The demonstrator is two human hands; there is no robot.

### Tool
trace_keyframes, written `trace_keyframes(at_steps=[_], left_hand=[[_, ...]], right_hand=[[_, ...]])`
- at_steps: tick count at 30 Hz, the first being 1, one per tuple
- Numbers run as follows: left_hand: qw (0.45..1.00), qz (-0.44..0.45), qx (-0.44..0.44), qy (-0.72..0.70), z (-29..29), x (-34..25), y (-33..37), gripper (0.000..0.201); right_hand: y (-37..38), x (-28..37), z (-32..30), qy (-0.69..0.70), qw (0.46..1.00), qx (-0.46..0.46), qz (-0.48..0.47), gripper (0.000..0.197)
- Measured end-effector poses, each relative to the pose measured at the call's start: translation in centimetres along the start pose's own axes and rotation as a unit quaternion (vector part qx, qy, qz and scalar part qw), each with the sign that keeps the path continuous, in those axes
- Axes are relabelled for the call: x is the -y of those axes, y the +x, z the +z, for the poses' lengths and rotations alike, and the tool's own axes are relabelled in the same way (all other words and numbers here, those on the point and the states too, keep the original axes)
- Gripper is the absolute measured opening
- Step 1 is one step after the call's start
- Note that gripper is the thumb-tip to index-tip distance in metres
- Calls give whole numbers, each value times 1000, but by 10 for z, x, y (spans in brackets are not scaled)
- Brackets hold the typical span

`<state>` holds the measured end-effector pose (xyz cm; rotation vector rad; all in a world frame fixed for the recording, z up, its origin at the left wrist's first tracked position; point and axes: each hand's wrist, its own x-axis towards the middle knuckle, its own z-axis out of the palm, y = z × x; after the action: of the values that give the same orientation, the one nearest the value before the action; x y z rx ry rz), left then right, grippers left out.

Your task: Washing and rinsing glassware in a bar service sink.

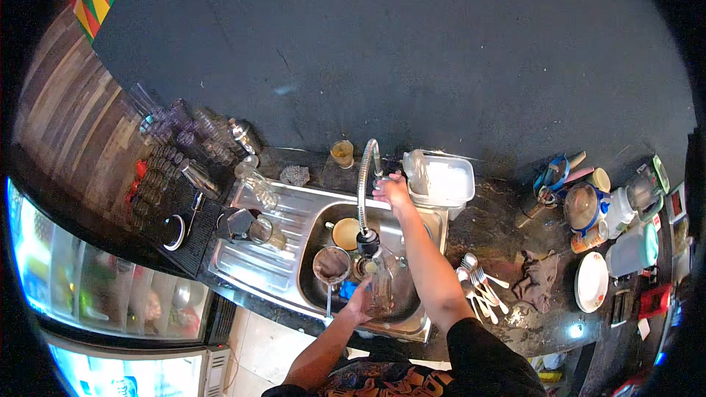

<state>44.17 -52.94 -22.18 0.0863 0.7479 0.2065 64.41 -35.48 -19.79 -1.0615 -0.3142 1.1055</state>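
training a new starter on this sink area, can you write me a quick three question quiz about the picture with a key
1. Which hand holds the clear glass vessel?
2. True or false: the ridged drainboard is to the left of the sink basin.
3. Beside the dark cloth on the counter lie: (a) the strainer, (b) the spoons and forks, (c) the drinking glasses.

Key: 1. The left hand; 2. True; 3. b
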Motion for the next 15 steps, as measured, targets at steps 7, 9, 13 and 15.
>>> trace_keyframes(at_steps=[7,9,13,15], left_hand=[[984,29,-58,-164,5,13,7,54],[990,61,-21,-126,-2,14,3,54],[997,54,50,-35,-3,15,7,51],[995,83,54,-5,0,14,10,48]], right_hand=[[12,35,-37,-418,875,-28,-243,37],[-6,67,-23,-526,744,-237,-337,46],[16,77,-49,-646,733,-169,-130,56],[33,74,-67,-510,835,9,-205,61]])
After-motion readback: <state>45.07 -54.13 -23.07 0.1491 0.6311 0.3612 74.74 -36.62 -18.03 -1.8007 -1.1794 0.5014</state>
